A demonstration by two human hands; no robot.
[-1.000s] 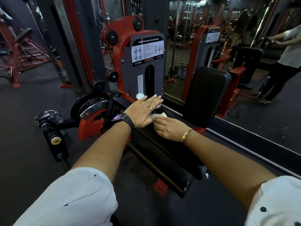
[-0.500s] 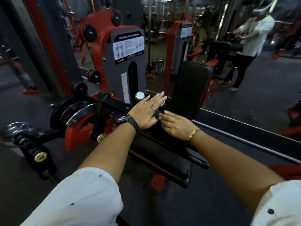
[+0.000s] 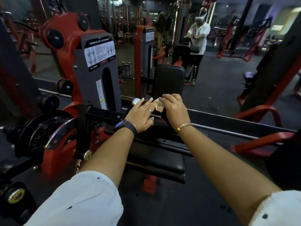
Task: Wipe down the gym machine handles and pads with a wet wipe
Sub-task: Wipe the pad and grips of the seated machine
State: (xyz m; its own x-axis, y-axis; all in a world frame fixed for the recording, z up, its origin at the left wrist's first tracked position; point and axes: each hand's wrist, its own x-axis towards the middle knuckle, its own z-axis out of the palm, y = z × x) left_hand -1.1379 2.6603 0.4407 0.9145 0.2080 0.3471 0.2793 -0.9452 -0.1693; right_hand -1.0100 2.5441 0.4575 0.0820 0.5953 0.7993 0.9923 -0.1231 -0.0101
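1. The right hand has its fingers curled round the wet wipe, which shows at the hand's 9 o'clock side, at the foot of the back pad.
2. The left hand lies with straight fingers and holds nothing, at 9 o'clock from the wipe.
3. I judge the task is midway. The back pad face at 12 o'clock, the seat pad at 6 o'clock and the handles probably still wait, though I cannot tell which surfaces are already wiped.

Head-worn camera, facing forward and down, close
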